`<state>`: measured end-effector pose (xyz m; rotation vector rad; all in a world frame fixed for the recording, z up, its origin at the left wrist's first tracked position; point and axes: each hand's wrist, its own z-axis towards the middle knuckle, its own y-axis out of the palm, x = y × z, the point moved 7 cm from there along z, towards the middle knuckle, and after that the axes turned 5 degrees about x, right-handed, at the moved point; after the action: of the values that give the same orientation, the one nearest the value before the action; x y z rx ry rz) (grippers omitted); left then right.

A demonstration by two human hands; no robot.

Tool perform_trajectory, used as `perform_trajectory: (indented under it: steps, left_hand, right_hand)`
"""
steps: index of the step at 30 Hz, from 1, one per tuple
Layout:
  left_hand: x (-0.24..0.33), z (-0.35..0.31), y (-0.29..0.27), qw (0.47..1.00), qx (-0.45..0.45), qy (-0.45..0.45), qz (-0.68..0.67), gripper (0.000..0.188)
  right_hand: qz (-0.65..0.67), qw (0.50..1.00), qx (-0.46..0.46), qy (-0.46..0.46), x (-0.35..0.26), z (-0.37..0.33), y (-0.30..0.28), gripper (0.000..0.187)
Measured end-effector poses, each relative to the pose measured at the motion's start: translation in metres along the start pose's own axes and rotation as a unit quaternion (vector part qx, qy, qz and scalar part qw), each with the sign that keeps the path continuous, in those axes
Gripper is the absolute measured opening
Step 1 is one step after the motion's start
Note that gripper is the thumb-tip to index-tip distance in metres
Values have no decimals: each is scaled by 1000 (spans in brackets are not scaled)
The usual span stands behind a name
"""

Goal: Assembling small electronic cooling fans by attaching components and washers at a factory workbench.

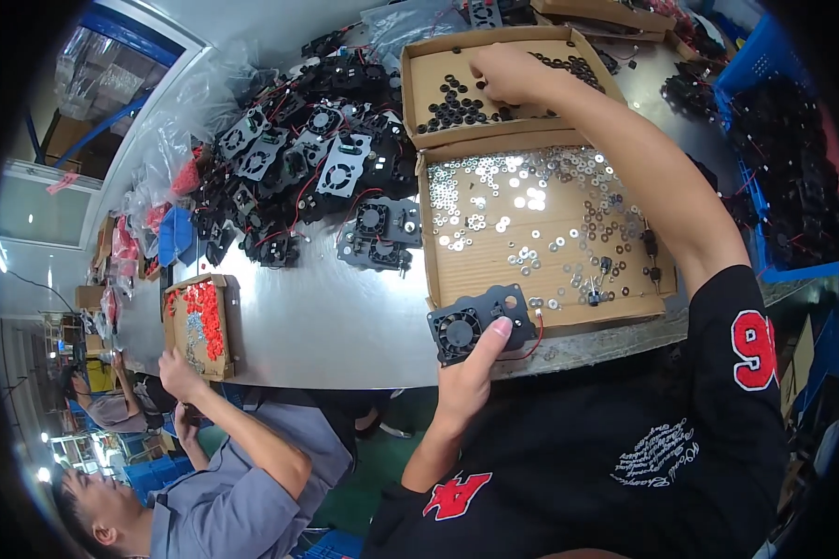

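My left hand (468, 380) grips a black plate with a small cooling fan (459, 332), the thumb laid across its face. A red wire hangs from the plate's right side. My right hand (511, 76) reaches into the far cardboard tray (427, 63), its fingers bent down among small black rings (452, 104). Whatever its fingertips pinch, if anything, is hidden. Between my hands lies a nearer cardboard tray (466, 278) with many metal washers (533, 198) scattered in it and a few small dark parts at its right side.
Fan plates (345, 166) pile up with wires at the back left. Two fan units (379, 231) lie beside the near tray. A blue crate (769, 224) of black parts stands right. At left, a co-worker's hand (179, 376) is at a small tray of red pieces (203, 319).
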<state>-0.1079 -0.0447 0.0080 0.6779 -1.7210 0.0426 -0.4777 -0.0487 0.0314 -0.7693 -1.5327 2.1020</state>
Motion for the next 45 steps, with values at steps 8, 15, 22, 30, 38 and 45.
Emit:
perform_trajectory:
  steps: [8, 15, 22, 30, 38, 45]
  left_hand:
    - [-1, -5, 3, 1000, -7, 16, 17, 26]
    - [2, -8, 8, 999, -17, 8, 31, 25]
    - [5, -12, -5, 999, -7, 20, 50, 24]
    - [8, -7, 8, 998, -36, 18, 53, 23]
    - [7, -6, 21, 997, -22, 43, 55, 22]
    - [-1, 4, 17, 998, -8, 48, 40, 26]
  right_hand:
    - [178, 983, 43, 23, 23, -24, -12, 20]
    - [172, 983, 68, 5, 19, -22, -20, 25]
    - [-140, 984, -88, 62, 117, -51, -33, 34]
    - [-31, 1000, -2, 1, 103, -66, -48, 23]
    - [367, 914, 114, 127, 110, -104, -64, 32]
    - [628, 759, -29, 168, -63, -237, -83, 22]
